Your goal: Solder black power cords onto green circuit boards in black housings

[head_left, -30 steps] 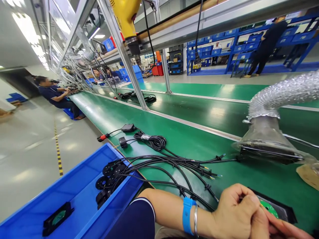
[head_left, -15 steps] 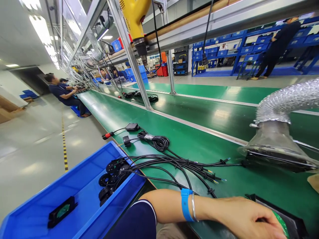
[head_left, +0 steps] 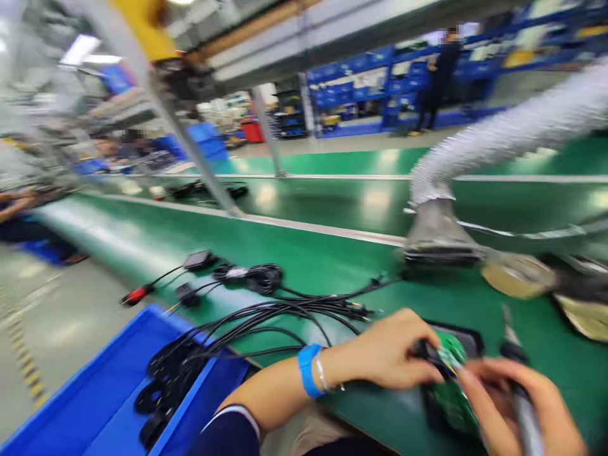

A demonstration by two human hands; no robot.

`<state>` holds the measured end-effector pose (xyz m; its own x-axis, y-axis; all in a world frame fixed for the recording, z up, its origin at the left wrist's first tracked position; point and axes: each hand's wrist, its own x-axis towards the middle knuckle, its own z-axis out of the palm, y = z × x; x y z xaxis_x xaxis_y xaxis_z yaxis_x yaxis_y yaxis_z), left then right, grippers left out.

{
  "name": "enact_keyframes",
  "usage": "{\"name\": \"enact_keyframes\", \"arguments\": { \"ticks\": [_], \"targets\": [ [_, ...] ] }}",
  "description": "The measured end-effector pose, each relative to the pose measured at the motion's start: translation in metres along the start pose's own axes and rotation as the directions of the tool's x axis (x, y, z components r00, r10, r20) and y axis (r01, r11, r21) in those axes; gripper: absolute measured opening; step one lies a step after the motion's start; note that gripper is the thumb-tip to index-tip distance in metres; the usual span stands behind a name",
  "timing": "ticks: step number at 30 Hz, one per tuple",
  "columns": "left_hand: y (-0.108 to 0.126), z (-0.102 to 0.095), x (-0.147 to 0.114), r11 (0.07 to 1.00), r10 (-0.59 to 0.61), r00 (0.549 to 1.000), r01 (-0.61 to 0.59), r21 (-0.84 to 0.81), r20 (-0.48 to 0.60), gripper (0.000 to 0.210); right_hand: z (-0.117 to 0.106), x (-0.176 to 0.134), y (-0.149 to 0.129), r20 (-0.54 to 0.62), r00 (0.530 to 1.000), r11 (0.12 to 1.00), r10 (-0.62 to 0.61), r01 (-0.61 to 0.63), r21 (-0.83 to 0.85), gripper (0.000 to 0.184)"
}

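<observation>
My left hand [head_left: 394,351], with a blue wristband and a silver bangle, pinches the black end of a cable [head_left: 430,356]. Small coloured wires show at its tip, above a green circuit board [head_left: 456,405] in a black housing [head_left: 470,339]. My right hand [head_left: 527,399] is closed, thumb and fingertips at these wires. A pointed tool [head_left: 513,345] with a metal tip and dark collar runs into its grip, tip pointing away; blur hides its exact kind. Beside my left forearm lie several black cables [head_left: 285,310].
A blue bin [head_left: 137,329] at lower left holds round black parts [head_left: 152,396]. A coiled cable [head_left: 256,277] and a red-ended connector [head_left: 137,294] lie on the green bench [head_left: 332,250]. An extraction hose [head_left: 441,164] hangs over its far side. A co-worker [head_left: 437,79] stands beyond.
My view has turned right. My right hand has come into view with a pointed tool. My left hand now pinches a cable end over the board, and the housing shows more fully.
</observation>
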<state>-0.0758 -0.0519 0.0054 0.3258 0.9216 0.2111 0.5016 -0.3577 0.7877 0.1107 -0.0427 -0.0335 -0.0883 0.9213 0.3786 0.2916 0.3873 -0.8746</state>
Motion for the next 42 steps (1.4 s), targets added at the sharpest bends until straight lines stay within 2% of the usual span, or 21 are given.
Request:
{"name": "enact_keyframes", "arguments": {
  "ticks": [1, 2, 4, 6, 8, 11, 14, 17, 20, 23, 26, 29, 31, 35, 37, 42],
  "targets": [
    [0.000, -0.002, -0.002, 0.998, -0.003, 0.996, 0.009, 0.066, -0.092, 0.016, -0.002, 0.004, -0.005, -0.018, 0.999, 0.999, -0.037, 0.036, -0.035, 0.030],
    [-0.001, -0.004, -0.002, 0.994, -0.004, 0.992, 0.017, 0.105, -0.125, 0.014, -0.005, 0.008, -0.009, -0.023, 0.999, 0.998, -0.049, 0.048, -0.039, 0.027],
    [-0.006, -0.008, 0.002, 0.988, -0.025, 0.992, 0.043, 0.150, -0.121, 0.018, -0.014, 0.017, -0.010, -0.051, 0.999, 1.000, 0.020, -0.020, 0.002, 0.021],
    [-0.013, -0.009, 0.010, 0.980, -0.052, 0.997, 0.061, 0.191, -0.051, 0.018, -0.025, 0.020, -0.006, -0.070, 0.994, 0.997, 0.079, -0.078, 0.015, 0.024],
    [-0.016, -0.007, 0.017, 0.970, -0.081, 0.996, 0.071, 0.231, 0.032, 0.017, -0.037, 0.020, -0.001, -0.072, 0.995, 0.997, 0.066, -0.069, -0.039, 0.034],
    [-0.017, -0.001, 0.028, 0.954, -0.111, 0.986, 0.071, 0.291, 0.123, 0.017, -0.052, 0.020, 0.004, -0.019, 0.995, 0.985, -0.095, 0.091, -0.144, 0.039],
    [-0.019, 0.007, 0.039, 0.923, -0.091, 0.967, -0.007, 0.384, 0.238, 0.020, -0.057, 0.023, 0.006, 0.037, 0.980, 0.966, -0.195, 0.198, -0.168, 0.032],
    [-0.020, 0.012, 0.046, 0.878, -0.091, 0.942, -0.078, 0.473, 0.324, 0.023, -0.057, 0.025, 0.006, 0.023, 0.981, 0.960, -0.194, 0.195, -0.199, 0.023],
    [-0.015, 0.012, 0.049, 0.839, -0.145, 0.921, -0.080, 0.539, 0.362, 0.022, -0.055, 0.024, 0.006, 0.067, 0.980, 0.973, -0.190, 0.197, -0.123, 0.016],
    [-0.006, 0.008, 0.051, 0.839, -0.141, 0.926, -0.076, 0.538, 0.350, 0.022, -0.053, 0.022, 0.008, 0.082, 0.980, 0.981, -0.179, 0.184, -0.055, 0.016],
    [0.000, 0.009, 0.054, 0.837, -0.122, 0.946, -0.064, 0.543, 0.301, 0.023, -0.049, 0.021, 0.012, -0.044, 0.992, 0.988, -0.122, 0.118, -0.098, 0.021],
    [-0.003, 0.016, 0.056, 0.789, -0.171, 0.932, -0.064, 0.610, 0.320, 0.022, -0.042, 0.026, 0.018, -0.105, 0.994, 0.981, -0.031, 0.010, -0.192, 0.032],
    [-0.008, 0.018, 0.054, 0.773, -0.197, 0.923, -0.061, 0.632, 0.329, 0.022, -0.036, 0.030, 0.020, -0.041, 0.998, 0.967, -0.040, 0.028, -0.252, 0.032],
    [-0.017, 0.010, 0.041, 0.773, -0.212, 0.927, -0.036, 0.633, 0.311, 0.023, -0.024, 0.030, 0.019, 0.077, 0.985, 0.931, -0.153, 0.169, -0.322, 0.026],
    [-0.020, 0.003, 0.033, 0.805, -0.189, 0.935, -0.027, 0.593, 0.299, 0.023, -0.020, 0.027, 0.017, 0.098, 0.978, 0.917, -0.182, 0.205, -0.342, 0.025],
    [-0.025, -0.003, 0.026, 0.897, -0.143, 0.962, 0.027, 0.442, 0.231, 0.021, -0.019, 0.025, 0.014, 0.127, 0.978, 0.923, -0.166, 0.199, -0.330, 0.028]
  ]
}}
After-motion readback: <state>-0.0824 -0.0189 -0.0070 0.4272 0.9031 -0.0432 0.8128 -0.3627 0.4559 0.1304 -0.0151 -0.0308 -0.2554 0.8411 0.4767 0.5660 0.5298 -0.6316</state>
